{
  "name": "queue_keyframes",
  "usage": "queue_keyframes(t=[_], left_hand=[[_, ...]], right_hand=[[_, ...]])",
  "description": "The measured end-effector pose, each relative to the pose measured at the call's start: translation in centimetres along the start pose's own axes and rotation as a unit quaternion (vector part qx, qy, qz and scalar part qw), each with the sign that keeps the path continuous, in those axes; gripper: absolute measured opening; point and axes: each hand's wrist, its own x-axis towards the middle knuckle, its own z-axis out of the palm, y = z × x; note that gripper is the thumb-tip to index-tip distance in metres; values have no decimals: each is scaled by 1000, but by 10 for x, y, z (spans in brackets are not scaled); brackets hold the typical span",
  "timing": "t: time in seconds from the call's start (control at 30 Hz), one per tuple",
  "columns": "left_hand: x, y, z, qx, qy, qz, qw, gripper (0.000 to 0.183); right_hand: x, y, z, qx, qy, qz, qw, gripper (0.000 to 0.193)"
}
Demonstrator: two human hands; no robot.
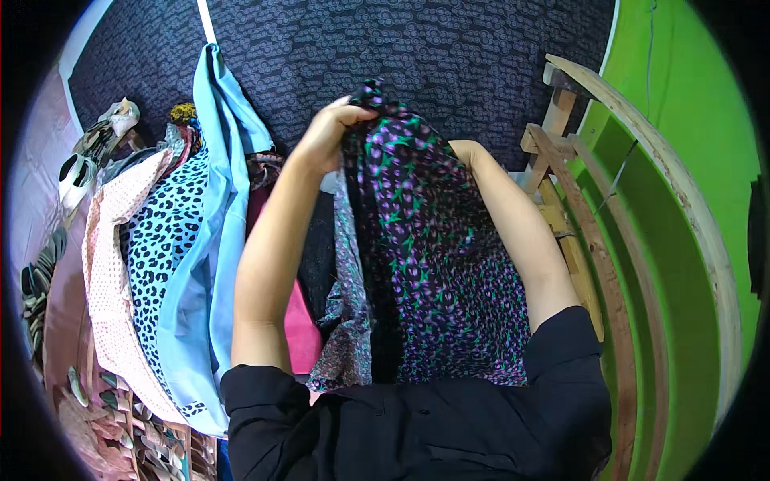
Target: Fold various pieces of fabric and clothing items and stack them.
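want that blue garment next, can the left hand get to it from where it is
Probably yes: the blue garment hangs uncovered just left of the left hand, but that hand grips the purple patterned cloth and would have to let go.

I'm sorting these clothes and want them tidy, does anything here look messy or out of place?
Nothing looks damaged or spilled. The left hand grips the top of a dark purple-flowered garment, which hangs in loose folds. The right hand is hidden behind it. The garments at left hang bunched and overlapping.
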Motion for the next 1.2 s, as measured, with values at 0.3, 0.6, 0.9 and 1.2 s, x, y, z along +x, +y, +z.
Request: queue_keyframes(t=[0.3,0.6,0.9,1.2], left_hand=[[-29,22,-39,118,198,25,973,18],[-43,37,-40,125,191,40,973,16],[-131,42,-79,76,260,42,962,13],[-218,62,-70,42,186,67,979,21]], right_hand=[[-40,34,-58,-41,-92,-129,987,61],[-121,4,-25,-253,-206,-65,943,69],[-184,-6,29,-410,-29,-97,906,48],[-224,-7,100,-284,305,-193,888,31]])
